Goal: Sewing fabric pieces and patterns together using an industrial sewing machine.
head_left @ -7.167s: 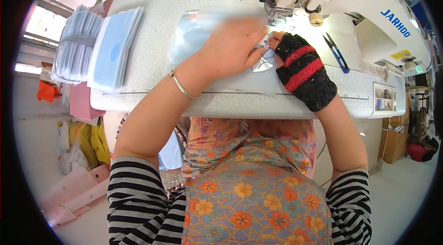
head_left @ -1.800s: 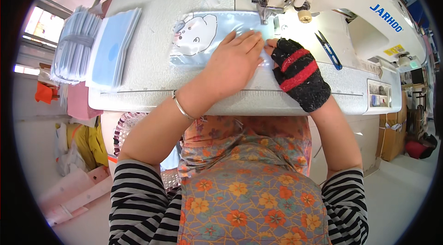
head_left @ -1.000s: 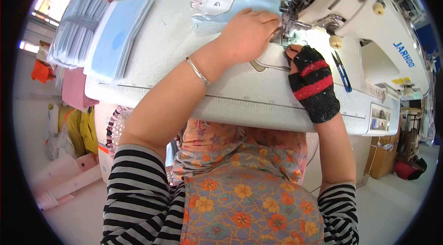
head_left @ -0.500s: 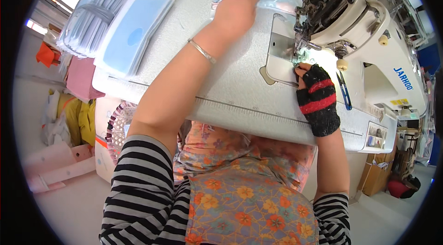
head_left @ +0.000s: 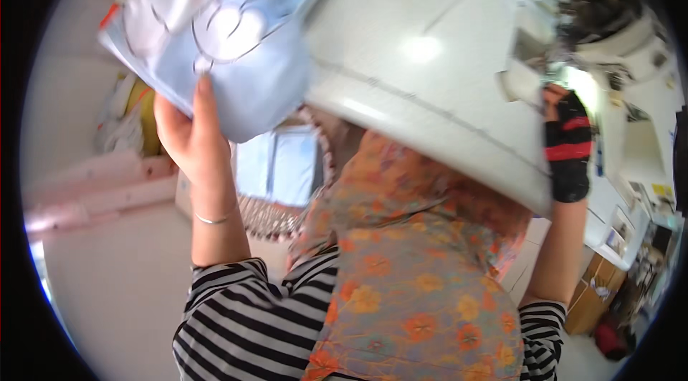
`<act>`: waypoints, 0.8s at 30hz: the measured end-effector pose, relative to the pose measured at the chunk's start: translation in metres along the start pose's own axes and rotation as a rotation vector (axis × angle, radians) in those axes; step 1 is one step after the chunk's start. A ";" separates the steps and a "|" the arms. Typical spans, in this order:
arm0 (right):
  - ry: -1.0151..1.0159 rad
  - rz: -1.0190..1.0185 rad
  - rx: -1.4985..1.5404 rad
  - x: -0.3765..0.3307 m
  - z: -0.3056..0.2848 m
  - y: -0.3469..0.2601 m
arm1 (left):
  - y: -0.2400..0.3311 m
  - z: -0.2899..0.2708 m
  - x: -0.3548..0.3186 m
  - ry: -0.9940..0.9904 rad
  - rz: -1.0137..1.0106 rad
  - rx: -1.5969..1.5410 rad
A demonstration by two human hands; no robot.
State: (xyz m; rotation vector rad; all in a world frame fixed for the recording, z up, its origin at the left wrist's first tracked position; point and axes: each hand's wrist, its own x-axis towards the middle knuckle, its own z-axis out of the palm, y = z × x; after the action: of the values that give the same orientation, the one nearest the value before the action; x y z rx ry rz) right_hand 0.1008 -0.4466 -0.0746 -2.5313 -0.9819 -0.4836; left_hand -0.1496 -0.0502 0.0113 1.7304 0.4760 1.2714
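Printed blue fabric [head_left: 254,98] clear of the sewing machine [head_left: 620,55] — not yet set down.
Left hand [head_left: 198,139] pinches it by worktop's [head_left: 387,65] near-left corner; gloved right hand [head_left: 570,144] curled, hold unclear.

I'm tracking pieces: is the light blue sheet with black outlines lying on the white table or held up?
Held up: the left hand grips the light blue sheet near its lower edge, one digit in front.

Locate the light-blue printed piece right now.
In the head view, the light-blue printed piece is at upper left, held up in the left hand, just above the basket in the picture, with the white tabletop to its right.
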 end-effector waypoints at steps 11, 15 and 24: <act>-0.084 -0.099 0.071 0.009 0.009 0.042 | -0.187 -0.109 -0.186 -0.690 -0.378 1.196; -0.089 -0.018 0.102 0.000 0.000 0.028 | -0.195 -0.079 -0.189 -0.750 -0.301 0.918; 0.174 0.274 0.236 -0.003 -0.029 0.030 | 0.009 0.077 -0.047 -0.763 0.614 0.302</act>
State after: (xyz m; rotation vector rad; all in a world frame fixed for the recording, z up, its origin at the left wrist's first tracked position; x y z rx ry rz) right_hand 0.1146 -0.4821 -0.0579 -2.3184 -0.5797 -0.4657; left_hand -0.1006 -0.1232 -0.0115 2.5568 -0.3582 0.8285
